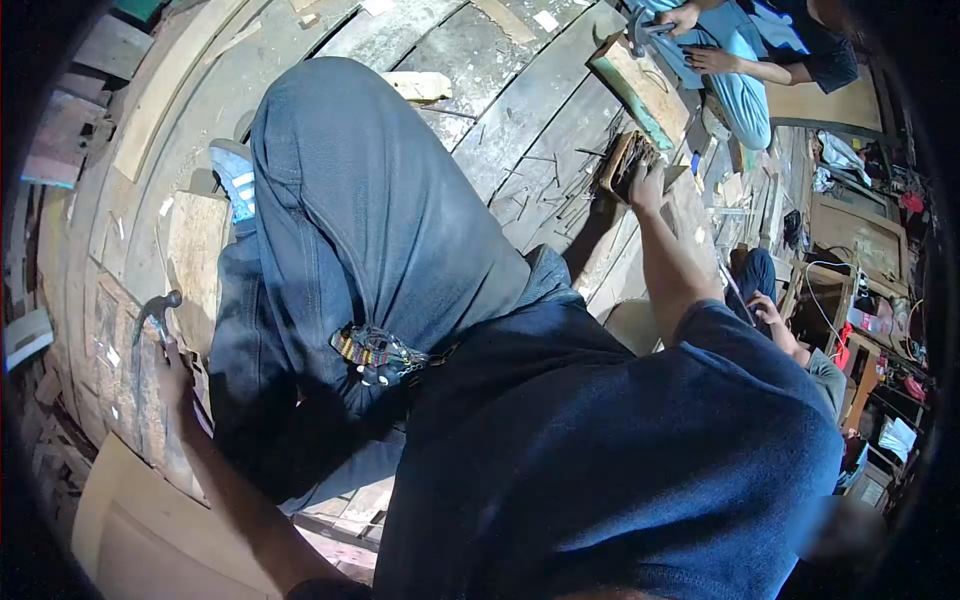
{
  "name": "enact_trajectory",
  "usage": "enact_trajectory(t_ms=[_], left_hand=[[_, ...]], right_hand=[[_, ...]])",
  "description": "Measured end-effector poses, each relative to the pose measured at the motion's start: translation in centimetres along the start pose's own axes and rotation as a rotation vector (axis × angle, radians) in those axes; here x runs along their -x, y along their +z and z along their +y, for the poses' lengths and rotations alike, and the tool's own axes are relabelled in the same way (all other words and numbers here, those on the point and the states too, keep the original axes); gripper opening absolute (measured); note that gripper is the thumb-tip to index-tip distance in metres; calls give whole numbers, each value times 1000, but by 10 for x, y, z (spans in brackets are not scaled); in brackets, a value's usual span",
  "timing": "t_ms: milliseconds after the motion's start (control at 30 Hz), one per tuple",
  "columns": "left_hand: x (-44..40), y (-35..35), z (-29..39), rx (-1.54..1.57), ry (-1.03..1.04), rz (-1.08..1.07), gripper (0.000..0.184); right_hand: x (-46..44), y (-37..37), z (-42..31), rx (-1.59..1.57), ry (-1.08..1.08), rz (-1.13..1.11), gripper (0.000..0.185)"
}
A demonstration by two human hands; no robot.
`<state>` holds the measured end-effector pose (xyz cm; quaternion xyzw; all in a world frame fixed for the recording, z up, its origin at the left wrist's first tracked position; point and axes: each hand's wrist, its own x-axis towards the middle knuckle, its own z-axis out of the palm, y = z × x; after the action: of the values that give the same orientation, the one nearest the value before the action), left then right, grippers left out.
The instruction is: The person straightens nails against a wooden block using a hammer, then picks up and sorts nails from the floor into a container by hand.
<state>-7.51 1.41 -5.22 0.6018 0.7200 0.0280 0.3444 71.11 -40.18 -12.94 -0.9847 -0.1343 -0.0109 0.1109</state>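
One hammer (159, 306) gripped by left hand (174, 378); right hand (648, 188) at wooden box (612, 168), fingers' hold unclear. Loose nails (573, 208) alongside could prick a careless reach.

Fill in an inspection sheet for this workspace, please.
Surface: worn, stained floorboards.
Job's things: hammer; loose nails; wooden piece beside them.
Clutter: offcuts scattered about.
Hands: left hand grips the hammer; right hand at the wooden piece, grip unclear.
Cables: thin white cord, right side; ends unclear.
Surroundings: one person with another hammer; a second person; wooden furniture.
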Motion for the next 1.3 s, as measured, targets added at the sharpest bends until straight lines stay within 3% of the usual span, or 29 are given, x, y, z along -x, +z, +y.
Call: enact_trajectory(t_ms=[200,267,333,400,467,533,567,700,867,933,1000,1067,1133,1167,1300], left_hand=[[0,-1,3,-31,-19,13,55],[-3,-3,-5,-87,87,17,53],[-16,-5,-21,-48,28,-32,52],[-24,-2,-35,-67,114,22,52],[-19,-3,-28,56,23,-64,51],[-18,-2,-26,-132,36,73,49],[-18,-1,-22,65,37,-16,49],[-10,-3,-13,-43,16,-7,51],[-12,-2,-17,4,53,20,48],[-1,-3,-1,44,81,-44,43],[0,2,-1,103,76,-32,38],[-4,3,-6,115,88,28,38],[-3,0,-6,108,60,-31,38],[-5,0,-6,113,76,-29,38],[2,0,2,110,76,-39,40]], right_hand=[[-4,-2,-1,7,31,-50,67],[3,-13,-3,126,-108,44,67],[28,-44,-33,91,-459,204,58],[54,-64,-57,32,-765,1,54],[78,-60,-58,29,-1021,-263,56],[96,-60,-63,180,-1112,-479,59],[102,-55,-61,164,-1135,-451,61],[102,-46,-54,221,-1160,-409,66],[90,-38,-48,294,-1203,-593,70],[89,-43,-51,297,-1168,-618,65],[77,-37,-42,485,-1309,-571,57],[70,-36,-39,475,-1369,-510,46],[63,-36,-45,480,-1370,-684,39],[64,-44,-53,455,-1467,-609,31],[53,-30,-50,498,-1602,-664,23]])
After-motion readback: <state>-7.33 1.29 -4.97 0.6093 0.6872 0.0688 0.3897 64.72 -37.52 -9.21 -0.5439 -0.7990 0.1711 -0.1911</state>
